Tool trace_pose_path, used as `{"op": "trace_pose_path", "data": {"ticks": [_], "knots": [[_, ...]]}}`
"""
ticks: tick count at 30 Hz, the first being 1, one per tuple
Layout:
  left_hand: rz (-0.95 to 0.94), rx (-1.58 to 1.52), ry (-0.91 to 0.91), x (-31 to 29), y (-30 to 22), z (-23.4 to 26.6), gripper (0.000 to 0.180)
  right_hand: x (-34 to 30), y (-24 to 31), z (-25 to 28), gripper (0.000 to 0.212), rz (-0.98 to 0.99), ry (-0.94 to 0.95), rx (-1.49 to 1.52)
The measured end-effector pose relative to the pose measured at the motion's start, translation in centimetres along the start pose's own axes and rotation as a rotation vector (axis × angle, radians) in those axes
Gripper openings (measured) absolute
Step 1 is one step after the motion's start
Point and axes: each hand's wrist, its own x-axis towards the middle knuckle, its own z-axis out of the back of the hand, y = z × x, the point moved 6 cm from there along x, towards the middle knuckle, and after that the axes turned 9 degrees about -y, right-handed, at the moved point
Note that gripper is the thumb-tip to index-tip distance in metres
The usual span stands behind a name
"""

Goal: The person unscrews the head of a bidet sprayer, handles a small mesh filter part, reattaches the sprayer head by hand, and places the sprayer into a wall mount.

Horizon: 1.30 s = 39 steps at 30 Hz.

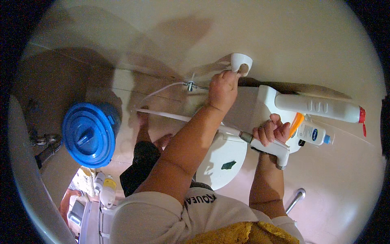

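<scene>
The sprayer (279, 152) at four o'clock, holder (239, 59) at one and bucket (90, 140) at nine look like smooth, glossy plastic; the valve (190, 86) at twelve, shiny metal; the yellow cloth (231, 234) at five, rough, matt.

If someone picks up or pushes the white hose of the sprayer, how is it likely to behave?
The white hose is probably floppy rather than stiff: it curves back toward the metal valve. It looks fairly light, being slim. Pulling it may tug at the sprayer in the right hand, because the two are joined.
</scene>
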Motion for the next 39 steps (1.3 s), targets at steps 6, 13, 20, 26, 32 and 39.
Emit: {"op": "trace_pose_path", "data": {"ticks": [6,13,20,26,32,39], "knots": [[-0.086,-0.062,-0.135,-0.2,-0.7,0.5,0.004,-0.4,0.1,0.2,0.047,0.026,-0.004,-0.003],[0.134,-0.033,-0.188,-0.5,0.2,-0.3,0.011,-0.4,0.2,0.8,0.048,0.01,-0.025,0.0],[0.064,0.171,-0.143,-0.4,-0.4,-0.6,0.016,-0.9,0.6,0.7,0.046,0.02,-0.03,0.026],[0.069,0.125,-0.155,-0.8,1.0,-1.8,0.015,-1.2,-0.1,0.8,0.044,-0.113,-0.136,0.13],[0.701,-0.445,-0.028,-3.5,3.4,-0.6,0.011,-1.7,1.0,1.0,0.041,-0.128,-0.11,0.059],[1.009,-0.45,0.003,-6.6,1.7,1.1,0.011,-1.8,0.9,1.7,0.039,-0.133,-0.147,0.03]]}}
